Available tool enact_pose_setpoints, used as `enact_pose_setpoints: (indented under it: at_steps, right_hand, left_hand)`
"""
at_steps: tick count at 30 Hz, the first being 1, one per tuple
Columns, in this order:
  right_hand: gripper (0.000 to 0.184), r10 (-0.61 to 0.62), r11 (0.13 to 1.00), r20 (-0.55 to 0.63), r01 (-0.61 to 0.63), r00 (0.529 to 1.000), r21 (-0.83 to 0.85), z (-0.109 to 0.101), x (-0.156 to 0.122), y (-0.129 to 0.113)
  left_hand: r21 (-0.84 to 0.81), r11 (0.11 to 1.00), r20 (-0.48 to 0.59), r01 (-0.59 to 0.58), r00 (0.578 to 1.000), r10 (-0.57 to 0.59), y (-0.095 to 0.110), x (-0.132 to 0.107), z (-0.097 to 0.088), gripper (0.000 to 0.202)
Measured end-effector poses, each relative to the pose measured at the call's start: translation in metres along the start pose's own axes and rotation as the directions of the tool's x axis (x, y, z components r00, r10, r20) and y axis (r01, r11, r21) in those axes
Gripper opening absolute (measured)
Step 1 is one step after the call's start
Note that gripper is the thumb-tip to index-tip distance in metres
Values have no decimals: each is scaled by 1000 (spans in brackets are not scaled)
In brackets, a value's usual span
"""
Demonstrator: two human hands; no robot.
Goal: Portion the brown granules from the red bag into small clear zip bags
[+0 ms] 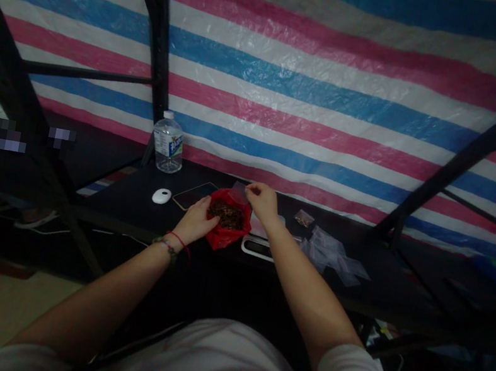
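Note:
My left hand [195, 222] grips the left side of a red plastic bag [217, 241], its thumb over the rim. Inside the bag lies a heap of small brown pieces [229, 215], too small to name. Just above the bag's right rim, my right hand [263, 201] pinches a small clear plastic bag [240, 192]. Under my right wrist stands a white digital scale [258, 249], partly hidden by the arm. To its right are a small filled clear bag [303, 218] and a loose pile of flat clear zip bags [329, 252].
A phone-like flat device [193, 196] and a white oval gadget [161, 196] lie left of the red bag on the black table [129, 206]. Behind them stands a clear bottle [169, 145]. Black metal posts [155, 35] and a striped plastic sheet [293, 91] bound the table.

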State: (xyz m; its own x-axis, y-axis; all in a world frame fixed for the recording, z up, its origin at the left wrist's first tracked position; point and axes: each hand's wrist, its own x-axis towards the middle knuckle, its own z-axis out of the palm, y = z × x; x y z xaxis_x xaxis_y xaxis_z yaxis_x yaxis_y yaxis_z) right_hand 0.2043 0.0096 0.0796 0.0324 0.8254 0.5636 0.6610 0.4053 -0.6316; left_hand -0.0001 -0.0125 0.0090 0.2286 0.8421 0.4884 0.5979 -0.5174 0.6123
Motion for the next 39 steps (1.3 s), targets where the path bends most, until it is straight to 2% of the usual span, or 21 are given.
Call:
enact_pose_setpoints:
  at_steps: [5,9,13,16,19,22,24,25,27,29,31,33,35,37,39]
  right_hand:
    - [9,84,994,3,-84,996,68,1,0,3]
    - [24,79,980,50,-87,996,178,5,1,10]
    - [21,128,954,40,-134,991,269,-11,-5,20]
    - [34,293,892,-76,-244,953,380,-48,-16,38]
    - [53,461,860,-242,-363,853,360,-103,-32,77]
    - [52,518,851,-375,-507,768,137,-160,-57,132]
    - [45,550,769,-436,-635,712,-66,-191,-80,165]
    - [41,588,694,-421,-698,691,-177,-202,-91,178]
    - [34,653,575,-320,-724,687,-381,-217,-108,195]
    - [36,653,506,-252,-659,714,-556,-221,-115,199]
    - [42,596,491,-224,-570,771,-659,-214,-108,195]
    - [44,531,529,-166,-478,831,-701,-200,-90,186]
    - [43,477,585,-45,-355,878,-729,-181,-68,179]
    - [43,457,607,65,-258,887,-751,-160,-47,177]
    - [46,493,614,135,-233,860,-754,-142,-32,179]
  left_hand:
    - [15,1000,7,-17,1000,17,0,-1,1,53]
    - [26,999,5,-18,1000,18,0,-1,2,53]
    - [32,999,19,-41,999,40,0,-1,1,54]
    - [68,997,28,-24,999,22,0,-1,0,55]
    - [146,989,16,-10,1000,8,0,-1,0,53]
    - [225,972,-21,-62,997,68,0,-2,0,45]
    - [239,961,0,-137,990,141,3,-1,0,38]
    - [241,955,24,-172,985,171,5,-1,1,36]
    - [259,942,67,-212,977,202,11,2,2,34]
    - [290,934,77,-207,978,192,18,7,4,34]
    - [289,937,102,-194,980,171,24,13,8,35]
    - [245,948,184,-203,970,160,27,21,11,34]
    - [185,955,284,-230,943,172,27,28,13,31]
    - [143,955,356,-262,913,197,25,33,13,30]
    - [129,950,406,-283,890,210,22,34,10,28]
